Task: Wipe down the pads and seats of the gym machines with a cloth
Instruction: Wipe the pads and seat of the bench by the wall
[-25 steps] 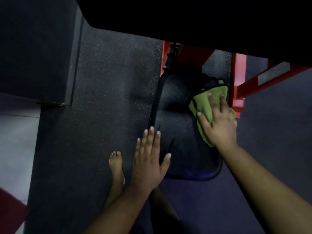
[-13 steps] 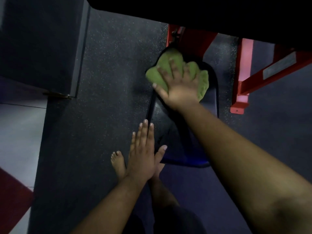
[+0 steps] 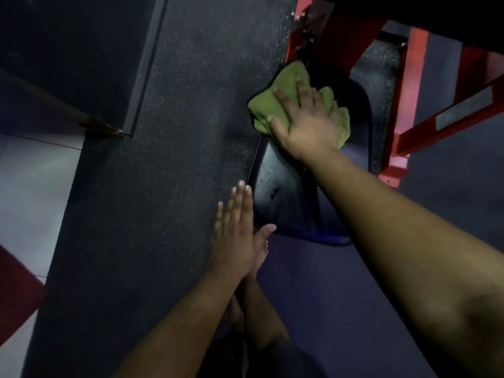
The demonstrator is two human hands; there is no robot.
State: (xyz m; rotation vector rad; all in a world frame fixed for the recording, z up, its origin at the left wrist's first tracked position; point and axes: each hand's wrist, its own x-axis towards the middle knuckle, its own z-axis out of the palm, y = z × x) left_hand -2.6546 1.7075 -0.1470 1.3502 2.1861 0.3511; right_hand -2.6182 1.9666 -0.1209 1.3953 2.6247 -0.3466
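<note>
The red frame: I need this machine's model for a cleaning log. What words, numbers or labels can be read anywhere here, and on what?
None can be read.
Grey label strip on the red frame: it looks blank or too blurred, no legible text.
Black seat pad, green cloth: no print visible.

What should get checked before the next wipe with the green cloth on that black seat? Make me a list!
1. Right hand flat on green cloth: ok.
2. Cloth on the black seat, not the floor: ok, though one corner overhangs the seat's left edge.
3. Left hand out of the wiping path: ok, beside the seat's near left edge.
4. Near part of seat clean: not ok, pale marks show.
5. Red frame clear of the hand: ok.
</note>
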